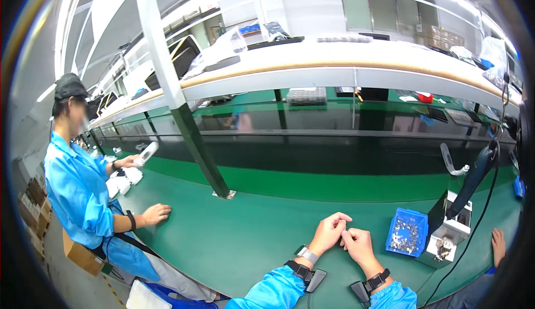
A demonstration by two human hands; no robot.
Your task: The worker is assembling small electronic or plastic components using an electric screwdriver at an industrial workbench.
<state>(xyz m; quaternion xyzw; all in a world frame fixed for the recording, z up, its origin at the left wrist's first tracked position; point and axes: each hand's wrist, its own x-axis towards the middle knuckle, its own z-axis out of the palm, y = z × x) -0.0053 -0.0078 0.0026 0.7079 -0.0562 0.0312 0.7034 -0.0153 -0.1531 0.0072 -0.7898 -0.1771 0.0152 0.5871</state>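
Note:
My left hand [329, 234] and my right hand [358, 244] meet above the green bench [267, 225], fingertips almost touching. The fingers of both are curled and pinched together. Whatever they may hold is too small or hidden to make out. Just right of my right hand is a blue plastic bin [394, 246] with many small metal pieces that look like screws. Beside it stands a metal box-shaped device [446, 235], with a dark corded power screwdriver [473, 177] leaning at its top.
A white curved part [447, 159] lies behind the screwdriver, whose black cable [484, 222] runs down the bench. At left a co-worker [83, 181] in blue holds a white device [146, 154] near several white parts [123, 182]. A metal post [189, 136] rises mid-bench. Another person's hand [497, 246] rests far right.

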